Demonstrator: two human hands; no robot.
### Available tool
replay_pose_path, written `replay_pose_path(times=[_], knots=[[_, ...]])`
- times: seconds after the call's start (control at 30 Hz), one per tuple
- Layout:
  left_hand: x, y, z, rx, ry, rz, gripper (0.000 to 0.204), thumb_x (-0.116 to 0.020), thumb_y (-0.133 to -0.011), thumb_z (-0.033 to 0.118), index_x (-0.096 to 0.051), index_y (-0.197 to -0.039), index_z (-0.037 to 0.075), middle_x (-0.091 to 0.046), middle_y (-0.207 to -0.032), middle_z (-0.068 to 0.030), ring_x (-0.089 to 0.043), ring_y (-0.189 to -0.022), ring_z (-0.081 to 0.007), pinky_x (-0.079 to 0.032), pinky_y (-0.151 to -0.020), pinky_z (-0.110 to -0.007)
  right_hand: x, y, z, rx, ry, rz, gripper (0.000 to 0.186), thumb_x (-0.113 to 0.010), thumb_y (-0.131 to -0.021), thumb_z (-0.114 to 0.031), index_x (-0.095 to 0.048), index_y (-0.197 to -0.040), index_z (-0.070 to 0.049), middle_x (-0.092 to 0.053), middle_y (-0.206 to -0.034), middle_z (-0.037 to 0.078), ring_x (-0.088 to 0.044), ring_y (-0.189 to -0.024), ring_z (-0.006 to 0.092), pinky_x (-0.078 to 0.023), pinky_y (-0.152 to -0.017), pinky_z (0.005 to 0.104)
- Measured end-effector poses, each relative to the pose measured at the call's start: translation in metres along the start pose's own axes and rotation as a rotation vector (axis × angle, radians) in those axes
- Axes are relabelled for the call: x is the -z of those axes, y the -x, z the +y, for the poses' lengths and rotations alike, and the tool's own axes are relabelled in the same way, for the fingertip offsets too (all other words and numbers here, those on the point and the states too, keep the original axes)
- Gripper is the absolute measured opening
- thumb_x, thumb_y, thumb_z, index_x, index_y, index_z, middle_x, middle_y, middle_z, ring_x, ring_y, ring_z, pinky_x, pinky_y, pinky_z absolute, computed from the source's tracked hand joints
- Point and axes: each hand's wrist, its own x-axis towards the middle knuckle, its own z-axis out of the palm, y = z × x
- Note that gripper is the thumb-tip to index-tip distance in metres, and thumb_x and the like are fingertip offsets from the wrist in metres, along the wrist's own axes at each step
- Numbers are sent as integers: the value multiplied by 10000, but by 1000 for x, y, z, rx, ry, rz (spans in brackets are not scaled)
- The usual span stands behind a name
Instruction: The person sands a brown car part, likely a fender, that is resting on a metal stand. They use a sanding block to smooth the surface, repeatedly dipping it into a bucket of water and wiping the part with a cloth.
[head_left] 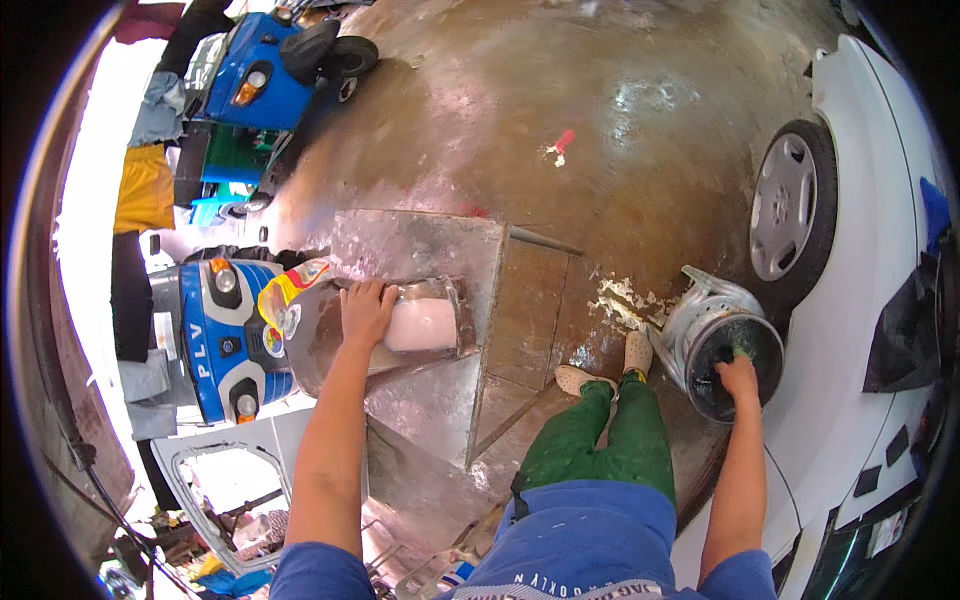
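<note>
Left hand (368, 310) rests spread on a container (318, 345), right hand (738, 374) (grip unclear) over a dark disc (712, 388).

Left hand (367, 312): clear-walled container with pale contents (422, 324) close on its right, yellow-and-red bag (285, 300) to its left — bare metal tabletop (400, 232) gives room beyond. Open passage over wet floor (520, 90) between table and round metal stand (690, 325); green-trousered legs (600, 445) fill the near end. Right hand (737, 375): white car (860, 250) bars the way rightward.
</note>
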Motion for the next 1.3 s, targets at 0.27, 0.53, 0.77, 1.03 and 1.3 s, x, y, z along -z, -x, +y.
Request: replay_pose_path(times=[0.27, 0.53, 0.77, 1.03, 1.3], knots=[[-17, 33, 7, -134, 70, 133, 448, -569, -1037, 414, -687, -1301, 72, -652, -1383, -121, -475, -1402, -373, -252, -1236, -622, 98, 92, -57, 185, -573, 103, 390, -731, -909, -268, -691, -1110, 65, -740, -1048, 218, -702, -976, 326, -534, -901, 425], [-8, 39, -2, -185, 280, 180, 425, -585, -1043, 335, -661, -1322, 23, -594, -1437, -205, -425, -1450, -418, -263, -1245, -585, -49, 162, -283, 236, -1220, -777, 324, -729, -983, -264, -673, -1205, -35, -712, -957, 24, -663, -787, 137, -553, -717, 328], [-14, 39, -190, 242, 242, 552, 402, -580, -1055, 262, -624, -1313, -42, -569, -1453, -274, -477, -1391, -453, -333, -1192, -537, -173, 199, -367, 253, -1384, -719, 272, -695, -1015, -249, -639, -1176, -36, -693, -963, 26, -661, -757, 141, -554, -693, 318], [-12, 56, -267, 248, 660, 647, 411, -511, -1112, 324, -603, -1139, -76, -619, -1230, -220, -585, -1224, -341, -456, -1051, -437, -195, 218, -378, 231, -1481, -505, 233, -669, -1025, -222, -633, -1177, -48, -693, -999, 31, -670, -852, 144, -557, -771, 329], [-89, 36, -358, 521, 1257, 273, 854, -307, -1095, 674, -579, -1441, -58, -633, -1373, -132, -605, -1156, -254, -431, -1056, -366, -215, 236, -397, 343, -1539, -210, 296, -663, -1026, -242, -585, -1233, -46, -684, -1036, 46, -690, -866, 186, -584, -770, 374]])
